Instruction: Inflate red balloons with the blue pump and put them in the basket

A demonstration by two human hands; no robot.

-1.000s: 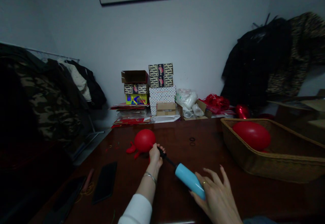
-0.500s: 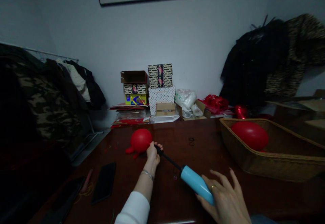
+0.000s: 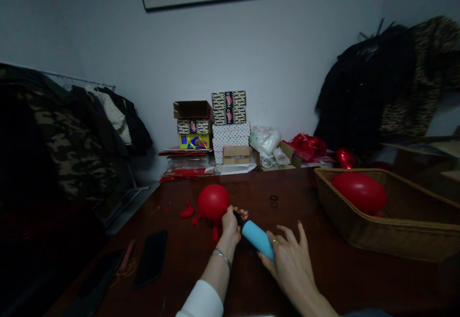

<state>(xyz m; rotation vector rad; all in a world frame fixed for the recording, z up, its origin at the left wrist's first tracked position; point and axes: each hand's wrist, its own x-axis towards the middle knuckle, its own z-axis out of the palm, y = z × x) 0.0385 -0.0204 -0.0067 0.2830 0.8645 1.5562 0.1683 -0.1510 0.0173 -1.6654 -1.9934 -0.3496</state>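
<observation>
My left hand (image 3: 230, 225) is closed around the black nozzle end of a hand pump, where the neck of a partly inflated red balloon (image 3: 213, 202) meets it. The exact join is hidden by my fingers. My right hand (image 3: 289, 254) holds the rear of the pump's light blue barrel (image 3: 257, 238) between thumb and palm side, its other fingers stretched out. The barrel sits close against my left hand, and little of the black shaft shows. Limp red balloons (image 3: 187, 209) lie on the table beside and under the inflated one.
A wicker basket (image 3: 345, 231) with a large red balloon (image 3: 359, 193) stands at the right. Two dark rings (image 3: 274, 201) lie mid-table. Left are a black phone (image 3: 151, 258) and a reddish stick (image 3: 127, 255) with yellow bands. Stacked boxes (image 3: 230, 137) stand behind the table.
My right hand has pushed the blue barrel up and left toward my left hand, covering the black shaft. The balloon looks slightly fuller and, with my left hand, sits further right in view.
</observation>
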